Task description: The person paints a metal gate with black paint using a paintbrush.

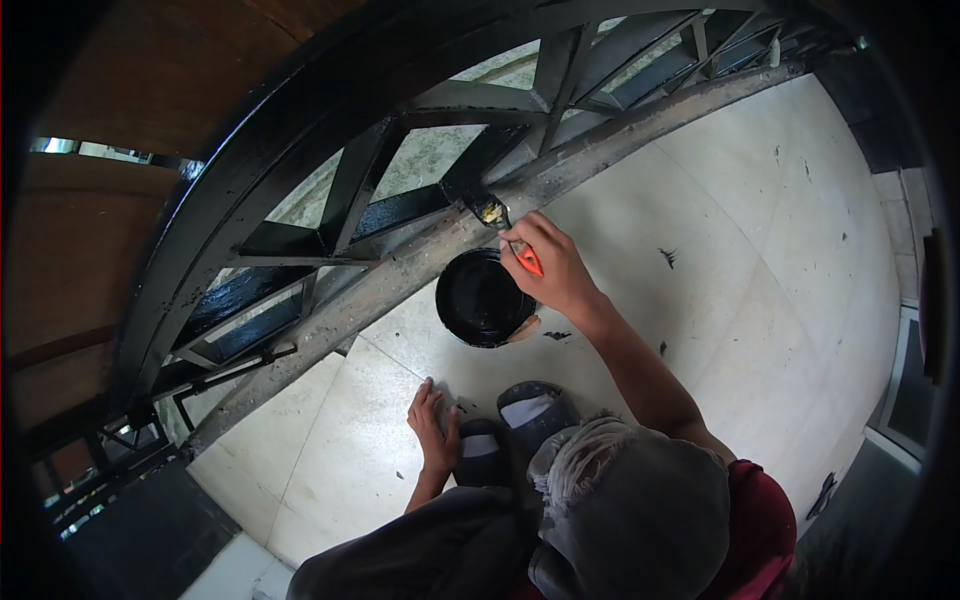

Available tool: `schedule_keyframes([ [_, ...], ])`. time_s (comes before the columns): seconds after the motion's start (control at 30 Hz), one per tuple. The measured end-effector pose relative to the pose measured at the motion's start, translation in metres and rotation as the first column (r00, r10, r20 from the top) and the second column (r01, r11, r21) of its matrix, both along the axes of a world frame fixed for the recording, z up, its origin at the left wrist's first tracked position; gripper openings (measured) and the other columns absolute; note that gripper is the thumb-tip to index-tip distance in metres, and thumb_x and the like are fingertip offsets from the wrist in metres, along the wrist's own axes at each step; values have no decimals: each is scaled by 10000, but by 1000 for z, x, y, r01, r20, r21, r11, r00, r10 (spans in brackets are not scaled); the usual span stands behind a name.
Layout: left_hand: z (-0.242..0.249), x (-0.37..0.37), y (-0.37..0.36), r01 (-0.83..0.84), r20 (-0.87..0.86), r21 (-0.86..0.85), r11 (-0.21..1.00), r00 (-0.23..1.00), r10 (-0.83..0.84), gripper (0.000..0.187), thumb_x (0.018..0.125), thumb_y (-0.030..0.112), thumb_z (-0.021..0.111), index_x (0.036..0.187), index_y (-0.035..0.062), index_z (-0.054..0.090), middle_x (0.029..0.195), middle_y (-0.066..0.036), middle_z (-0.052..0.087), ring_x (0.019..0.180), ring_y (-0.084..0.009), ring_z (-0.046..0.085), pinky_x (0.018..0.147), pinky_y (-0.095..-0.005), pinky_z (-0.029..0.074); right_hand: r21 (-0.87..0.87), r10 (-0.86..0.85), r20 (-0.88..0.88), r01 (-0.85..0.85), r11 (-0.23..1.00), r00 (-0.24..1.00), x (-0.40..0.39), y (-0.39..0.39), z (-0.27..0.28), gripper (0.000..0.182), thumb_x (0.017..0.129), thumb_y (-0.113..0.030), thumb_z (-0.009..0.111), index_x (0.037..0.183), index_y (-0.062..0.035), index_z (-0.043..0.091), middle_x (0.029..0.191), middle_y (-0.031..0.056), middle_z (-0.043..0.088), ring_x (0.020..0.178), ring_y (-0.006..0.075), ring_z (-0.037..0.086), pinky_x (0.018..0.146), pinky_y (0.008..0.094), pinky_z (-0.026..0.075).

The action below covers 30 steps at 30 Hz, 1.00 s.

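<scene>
My right hand (548,262) is closed around the orange handle of a paintbrush (494,214). The brush's dark, paint-covered head touches or nearly touches the base of the black metal frame (375,190). Just below and left of that hand, a round container (482,298) of black paint stands on the tiled floor. My left hand (431,428) is empty, its fingers apart, near the floor beside my left foot. Glossy wet-looking black covers parts of the frame's bars.
A grey ledge (350,292) runs diagonally under the frame. Dark paint spots mark the pale floor tiles (760,290). My sandalled feet (530,410) are close below the container. Brown panels (90,240) stand at the left.
</scene>
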<state>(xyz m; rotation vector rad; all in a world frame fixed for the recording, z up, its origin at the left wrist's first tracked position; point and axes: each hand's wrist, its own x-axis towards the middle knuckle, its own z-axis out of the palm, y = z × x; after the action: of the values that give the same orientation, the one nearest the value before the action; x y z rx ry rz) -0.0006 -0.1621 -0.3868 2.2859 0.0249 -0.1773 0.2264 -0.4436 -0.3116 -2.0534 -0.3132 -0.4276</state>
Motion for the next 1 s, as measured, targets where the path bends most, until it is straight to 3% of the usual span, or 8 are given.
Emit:
schedule_keyframes([
  [0.1, -1, -1, 0, -2, 8, -8, 1000, 1000, 2, 433, 907, 87, 641, 1316, 14, 517, 1535, -215, 434, 1425, -387, 380, 1174, -499, 232, -65, 52, -67, -56, 996, 996, -1, 0, 0, 160, 859, -51, 710, 962, -22, 591, 894, 134, 608, 765, 352, 659, 668, 417, 544],
  [0.2, 0, 0, 1, -4, -4, 4, 1000, 1000, 4, 434, 906, 91, 644, 1315, 16, 519, 1538, -208, 433, 1429, -386, 376, 1174, -499, 232, 49, -11, -89, 15, 999, 996, -4, 3, 2, 156, 859, -46, 702, 961, -25, 586, 905, 137, 629, 760, 348, 669, 670, 418, 543],
  [0.3, 0, 0, -1, -18, -9, -3, 1000, 1000, 18, 435, 905, 94, 648, 1315, 20, 522, 1540, -206, 432, 1432, -388, 373, 1172, -497, 234, -49, 60, -49, -63, 997, 997, -4, 3, 1, 138, 854, -30, 699, 935, -18, 588, 902, 139, 651, 751, 334, 678, 662, 395, 542],
  [0.37, 3, 0, 0, -35, -9, -2, 999, 999, 35, 436, 904, 96, 650, 1315, 22, 523, 1540, -207, 433, 1433, -389, 372, 1171, -494, 237, 50, 5, -126, 2, 999, 992, -14, 2, 12, 120, 849, -16, 701, 908, -13, 597, 864, 139, 661, 733, 308, 680, 655, 356, 535],
  [0.5, 3, 1, 1, -26, 5, -5, 1000, 1000, 26, 445, 898, 104, 668, 1314, 29, 530, 1533, -192, 453, 1428, -376, 388, 1161, -481, 253, 97, -3, -187, 21, 995, 982, -33, 1, 38, 115, 890, -8, 698, 972, 7, 619, 804, 104, 666, 693, 165, 654, 641, 282, 505],
  [0.6, 0, -1, 3, -38, 19, -13, 999, 999, 38, 440, 895, 112, 680, 1305, 33, 540, 1528, -176, 467, 1425, -361, 400, 1152, -473, 266, 224, -5, -309, 78, 971, 951, -41, 5, 48, 147, 930, -11, 683, 1049, 22, 603, 812, 76, 670, 706, 93, 621, 635, 238, 484],
  [0.7, 0, -1, 5, -45, 7, -21, 999, 999, 45, 423, 898, 129, 685, 1291, 42, 554, 1534, -153, 467, 1425, -345, 403, 1143, -470, 278, 213, 29, -339, 47, 976, 940, -41, 6, 45, 170, 951, -8, 671, 1092, 29, 582, 824, 68, 670, 718, 66, 605, 636, 214, 472],
  [1.0, 1, -1, 6, -31, 16, -59, 998, 999, 32, 407, 900, 136, 690, 1276, 49, 563, 1547, -124, 456, 1421, -325, 408, 1138, -447, 304, 100, 99, -351, -68, 993, 931, -48, 30, 52, 102, 937, -40, 699, 938, 7, 609, 732, 67, 665, 643, 84, 610, 590, 241, 473],
])
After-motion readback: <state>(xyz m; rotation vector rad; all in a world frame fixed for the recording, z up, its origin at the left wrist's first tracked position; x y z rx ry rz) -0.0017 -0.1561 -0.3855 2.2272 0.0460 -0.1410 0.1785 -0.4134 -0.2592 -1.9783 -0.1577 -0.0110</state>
